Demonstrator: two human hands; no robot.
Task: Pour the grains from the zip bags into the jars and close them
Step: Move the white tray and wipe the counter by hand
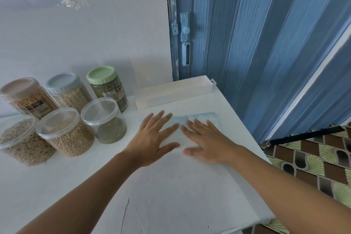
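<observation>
Zip bags (201, 119), seemingly empty, lie flattened under both hands' (153, 138) straight fingers.

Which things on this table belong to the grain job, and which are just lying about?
Job:
- six grain jars, such as the green-lidded jar and the clear-lidded jar
- flat zip bags under the left hand and right hand

Lying about:
- white box
- blue door

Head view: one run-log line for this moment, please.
left hand: flat on zip bags | right hand: flat on them | six jars: filled, lidded
</observation>
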